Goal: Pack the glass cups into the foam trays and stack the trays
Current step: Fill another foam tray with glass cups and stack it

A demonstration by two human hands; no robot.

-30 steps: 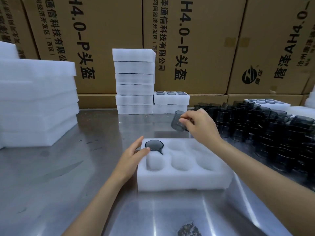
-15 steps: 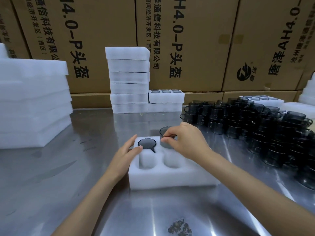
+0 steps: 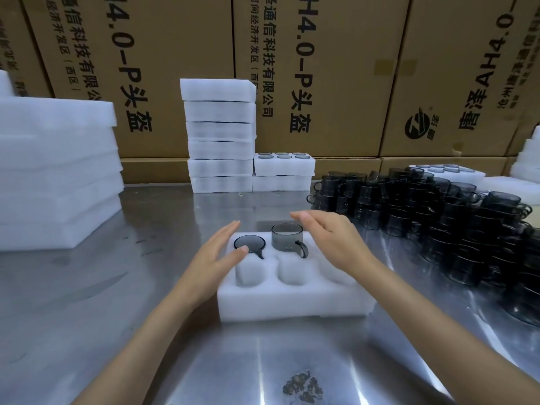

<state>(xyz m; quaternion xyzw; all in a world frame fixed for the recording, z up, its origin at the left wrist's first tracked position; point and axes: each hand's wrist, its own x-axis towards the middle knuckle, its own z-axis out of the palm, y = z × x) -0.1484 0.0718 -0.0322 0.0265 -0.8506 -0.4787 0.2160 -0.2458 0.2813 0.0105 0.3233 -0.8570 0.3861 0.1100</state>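
Gleaming under cartons, the steel counter carries a foam tray with two cups in its far cells. Left hand and right hand, both slack, hover; the right hides one cell.

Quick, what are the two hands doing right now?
Left hand: open, thumb touching the sunken smoky glass cup.
Right hand: open, holding nothing, beside the upright grey glass cup.
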